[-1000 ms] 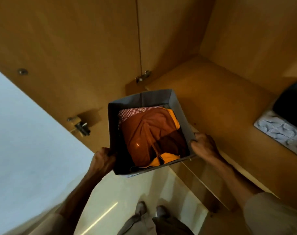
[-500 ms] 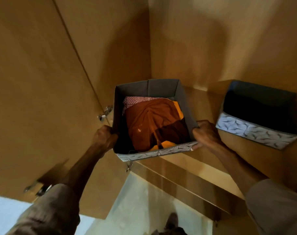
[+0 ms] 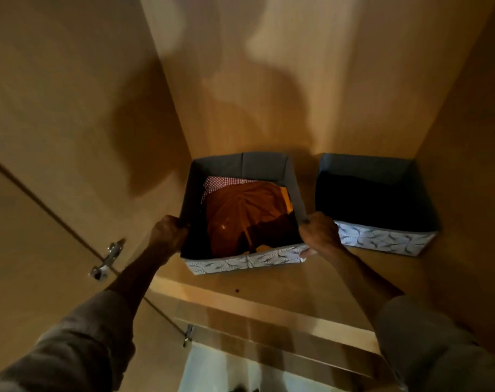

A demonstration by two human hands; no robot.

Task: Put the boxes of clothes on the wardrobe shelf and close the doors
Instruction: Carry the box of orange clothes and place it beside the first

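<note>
**Both hands on the box, box on the shelf**

Head view: my left hand (image 3: 169, 232) is curled over the left wall of the clothes box (image 3: 244, 261), fingers gripping the rim, and my right hand (image 3: 319, 232) clamps the near right corner the same way. The box sits on the wardrobe shelf (image 3: 283, 284), its patterned front panel facing me, back from the shelf's front edge.

Inside it I make out a rust-orange garment (image 3: 240, 210) on top, a red-checked cloth (image 3: 226, 181) peeking out behind it, and a sliver of yellow along the right side; what lies underneath is hidden. The left inner part of the box is in deep shadow.

Just to the right, with a narrow gap between them, stands a second box (image 3: 382, 239) on the same shelf. Its contents are only a dark mass; I cannot tell what they are.

The open wardrobe door (image 3: 42, 193) fills the left side, with a metal hinge (image 3: 107, 258) where it meets the cabinet. Both grey sleeves are cut off at the frame's bottom corners. Below the shelf a pale strip shows, too blurred to read.
</note>
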